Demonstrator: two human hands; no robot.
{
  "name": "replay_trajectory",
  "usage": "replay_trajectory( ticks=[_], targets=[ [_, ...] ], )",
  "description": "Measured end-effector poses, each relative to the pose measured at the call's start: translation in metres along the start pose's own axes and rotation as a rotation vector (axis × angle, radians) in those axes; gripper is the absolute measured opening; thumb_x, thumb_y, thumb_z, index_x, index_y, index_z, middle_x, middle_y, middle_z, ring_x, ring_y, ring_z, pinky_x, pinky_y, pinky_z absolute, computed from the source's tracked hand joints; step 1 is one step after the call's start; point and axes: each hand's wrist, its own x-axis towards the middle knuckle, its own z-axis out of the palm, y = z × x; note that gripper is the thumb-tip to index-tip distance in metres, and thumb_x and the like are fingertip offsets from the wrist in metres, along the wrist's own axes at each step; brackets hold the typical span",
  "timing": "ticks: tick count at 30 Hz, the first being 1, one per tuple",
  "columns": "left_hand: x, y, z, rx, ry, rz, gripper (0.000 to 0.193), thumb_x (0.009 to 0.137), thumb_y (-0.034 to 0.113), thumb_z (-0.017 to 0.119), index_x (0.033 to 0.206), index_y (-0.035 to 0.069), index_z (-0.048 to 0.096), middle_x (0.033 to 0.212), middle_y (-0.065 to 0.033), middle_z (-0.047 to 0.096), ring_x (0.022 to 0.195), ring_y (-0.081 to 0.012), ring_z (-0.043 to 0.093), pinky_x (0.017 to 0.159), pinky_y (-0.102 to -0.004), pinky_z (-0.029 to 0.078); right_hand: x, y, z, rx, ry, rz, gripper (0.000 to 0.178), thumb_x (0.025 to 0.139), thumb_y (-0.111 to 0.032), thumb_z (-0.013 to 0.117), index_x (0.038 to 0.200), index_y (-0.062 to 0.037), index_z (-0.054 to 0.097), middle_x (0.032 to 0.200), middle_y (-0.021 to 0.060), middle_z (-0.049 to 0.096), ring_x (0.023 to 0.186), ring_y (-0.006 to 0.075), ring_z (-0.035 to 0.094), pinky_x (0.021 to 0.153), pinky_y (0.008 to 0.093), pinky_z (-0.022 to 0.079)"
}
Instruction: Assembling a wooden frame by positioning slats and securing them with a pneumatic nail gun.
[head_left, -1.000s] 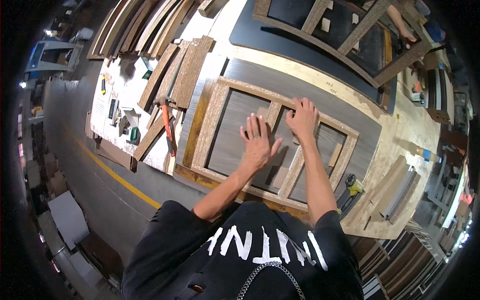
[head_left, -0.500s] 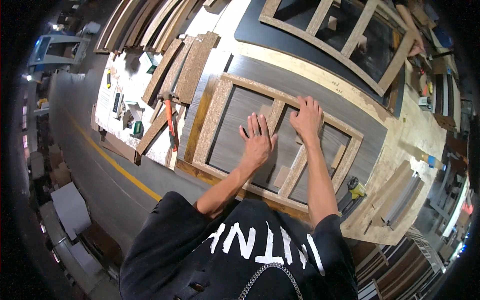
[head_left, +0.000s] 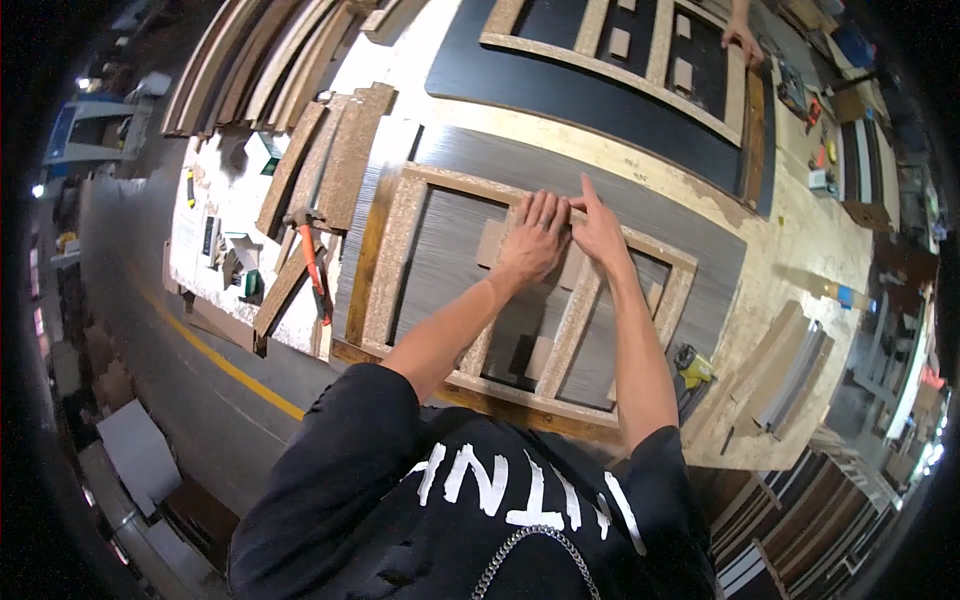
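A chipboard frame (head_left: 383, 275) with inner crosspieces lies on a grey wood-grain panel (head_left: 710, 262). My left hand (head_left: 535, 240) is closed over its far rail, at the far end of the left crosspiece, fingers together. Right beside it, my right hand (head_left: 598, 238) touches the same rail. Its index finger stretches out past the rail and its thumb points toward the left hand; its other fingers are mostly hidden. Small brown blocks (head_left: 490, 243) lie inside the frame, one left of my left hand, another near the front rail (head_left: 490, 385).
A hammer (head_left: 310, 250) with an orange handle lies left among chipboard strips (head_left: 355, 150) and small boxes. Beyond, another person's hand (head_left: 741, 40) rests by a second frame (head_left: 650, 85) on a black panel. A yellow-and-black tool (head_left: 692, 368) sits at the near right corner.
My left hand has moved from above the frame's opening to the far rail. My right hand has slid left along that rail and stretched out its index finger. The second frame has shifted on its panel.
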Motion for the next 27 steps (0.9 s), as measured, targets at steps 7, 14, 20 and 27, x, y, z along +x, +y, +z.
replay_trajectory(
  ticks=[7,14,20,27],
  targets=[
    [0.005,-0.004,0.006,0.049,0.063,0.033,0.055,0.100,0.031,0.047,0.142,-0.004,0.039,0.141,-0.0232,0.045,0.136,-0.0381,0.038,0.118,-0.0509,0.022,-0.077,0.015,0.005,0.010,0.469,0.107,0.053,0.090,-0.016,0.058,0.139,0.0001,0.046,0.120,0.0251,0.063,0.112,0.0396,0.061,0.094,0.0457,0.048],
    [0.008,0.003,-0.007,-0.003,0.087,-0.012,0.050,0.099,0.026,0.050,0.138,-0.004,0.041,0.137,-0.0230,0.044,0.134,-0.0377,0.038,0.118,-0.0498,0.023,-0.137,-0.007,0.032,-0.340,0.067,0.400,0.050,0.091,-0.037,0.066,0.104,0.0103,0.057,0.081,0.0289,0.067,0.077,0.0449,0.069,0.070,0.0503,0.056],
    [0.003,0.005,-0.013,-0.062,0.056,-0.035,0.049,0.100,0.024,0.049,0.139,-0.003,0.039,0.139,-0.0227,0.043,0.135,-0.0377,0.037,0.117,-0.0498,0.025,-0.140,-0.011,0.036,-0.297,0.028,0.346,0.051,0.090,-0.038,0.068,0.096,0.0112,0.056,0.078,0.0300,0.066,0.077,0.0440,0.069,0.070,0.0487,0.056],
    [-0.004,0.008,0.002,-0.056,0.082,-0.014,0.047,0.100,0.022,0.048,0.139,-0.002,0.038,0.138,-0.0223,0.043,0.135,-0.0371,0.036,0.118,-0.0515,0.023,-0.156,0.013,0.012,-0.243,-0.205,0.321,0.046,0.094,-0.040,0.062,0.093,0.0058,0.060,0.081,0.0253,0.069,0.077,0.0400,0.070,0.071,0.0474,0.056]
  ],
)
